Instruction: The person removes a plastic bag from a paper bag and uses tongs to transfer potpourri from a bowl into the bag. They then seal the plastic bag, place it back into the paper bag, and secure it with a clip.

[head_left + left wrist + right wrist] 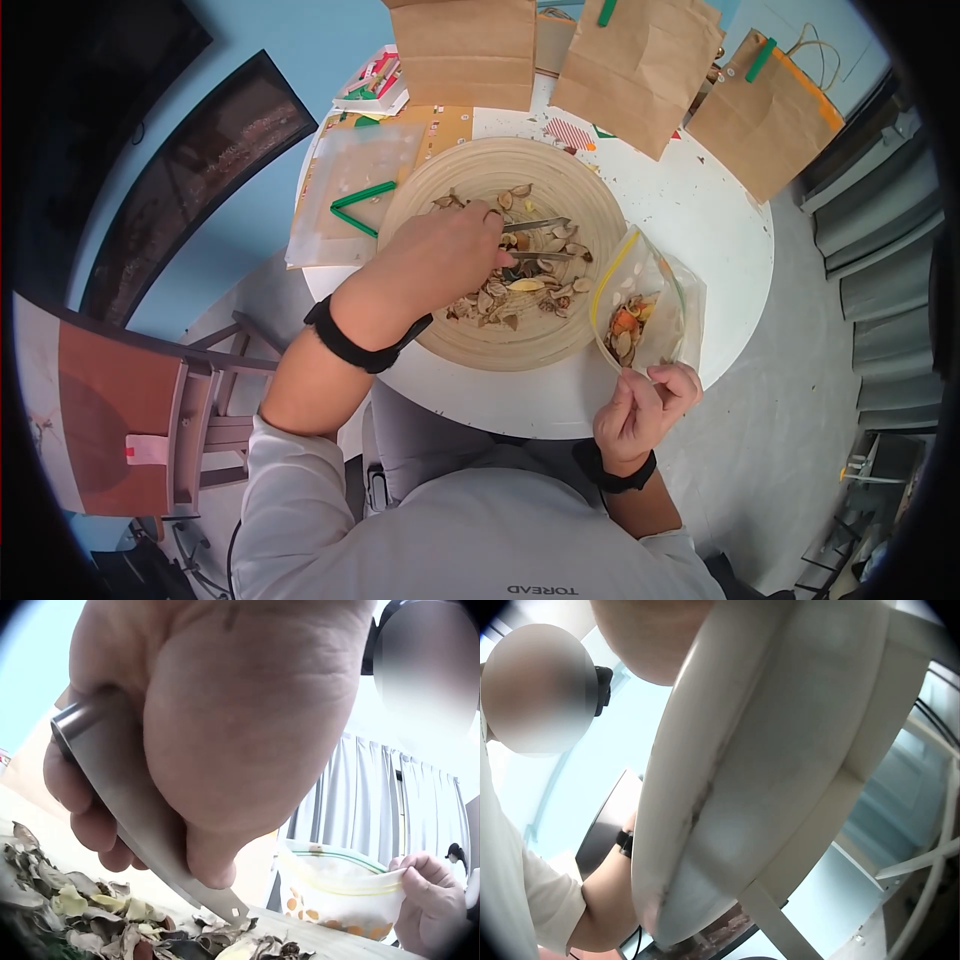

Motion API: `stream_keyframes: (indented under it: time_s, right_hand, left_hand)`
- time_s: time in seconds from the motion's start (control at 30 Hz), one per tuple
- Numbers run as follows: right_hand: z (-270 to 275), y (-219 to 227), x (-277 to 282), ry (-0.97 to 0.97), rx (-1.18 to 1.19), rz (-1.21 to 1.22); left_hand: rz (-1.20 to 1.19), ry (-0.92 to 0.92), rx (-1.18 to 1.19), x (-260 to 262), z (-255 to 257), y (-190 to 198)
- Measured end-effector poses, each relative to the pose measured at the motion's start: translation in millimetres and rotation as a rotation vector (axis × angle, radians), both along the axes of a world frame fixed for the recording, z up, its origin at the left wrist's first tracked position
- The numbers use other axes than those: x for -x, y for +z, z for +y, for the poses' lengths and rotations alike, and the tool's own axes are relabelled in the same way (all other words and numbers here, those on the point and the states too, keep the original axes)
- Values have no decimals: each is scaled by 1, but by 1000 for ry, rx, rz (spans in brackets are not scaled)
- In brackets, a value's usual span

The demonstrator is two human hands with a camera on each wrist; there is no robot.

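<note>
The left hand's (pixel 440 250) fingers grip the tongs (pixel 112 769) amid dried pieces (pixel 527 285) on the tray (pixel 450 341), the right hand (pixel 648 405) pinches the bag (pixel 688 305), and a slack squeeze could scatter bits onto the counter (pixel 735 240).

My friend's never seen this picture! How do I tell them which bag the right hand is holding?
Start at the round white table, then find the big, round, wood-coloured tray on it. By the tray, on the person's right, the bare right hand pinches an open, see-through plastic zip bag. Unlike the brown paper bags at the back, it lets orange and brown bits show inside.
</note>
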State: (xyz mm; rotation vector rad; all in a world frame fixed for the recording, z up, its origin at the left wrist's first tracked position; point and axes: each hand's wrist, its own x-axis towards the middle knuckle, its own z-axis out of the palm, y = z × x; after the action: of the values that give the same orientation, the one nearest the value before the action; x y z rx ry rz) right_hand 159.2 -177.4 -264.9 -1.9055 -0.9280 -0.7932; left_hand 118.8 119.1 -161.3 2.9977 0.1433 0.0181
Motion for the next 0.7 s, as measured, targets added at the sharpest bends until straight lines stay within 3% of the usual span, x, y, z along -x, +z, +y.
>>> stream_keyframes:
  time_s: [0.5, 0.7]
  right_hand:
    - [4, 3, -1, 39, 34, 19]
    - [7, 5, 0, 49, 45, 37]
  left_hand:
    - [-139, -65, 10, 15, 16, -3]
    - [-290, -77, 101, 30, 8, 31]
